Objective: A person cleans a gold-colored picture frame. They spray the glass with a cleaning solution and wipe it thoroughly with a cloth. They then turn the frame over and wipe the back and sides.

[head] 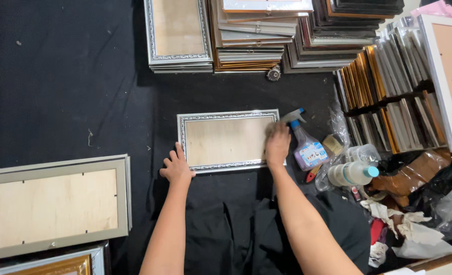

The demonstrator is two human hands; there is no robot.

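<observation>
Resting flat on the black cloth (73, 86), back side up, near the middle of the view: a silver picture frame (227, 140) with an ornate edge and a pale wooden backing board. Pressing against its lower left corner, the left hand (177, 168), fingers spread and laid on the frame's edge, grip loose and closed on nothing. Lying across the frame's right end, the right hand (277, 144), palm down and a little blurred, flat on the backing rather than clasping anything. Standing just beside that hand, to its right: a spray bottle (306, 144) with a blue trigger, tilted over, and near it a white bottle with a teal cap (352, 173) lying on its side among plastic wrap and crumpled rags (414, 231). Stacked along the far edge, piles of silver and gold frames (246, 35), more standing on edge in a rack (389, 97) at the right. Lying at the lower left, well apart from both hands, a larger grey frame (55, 206), also face down.
</observation>
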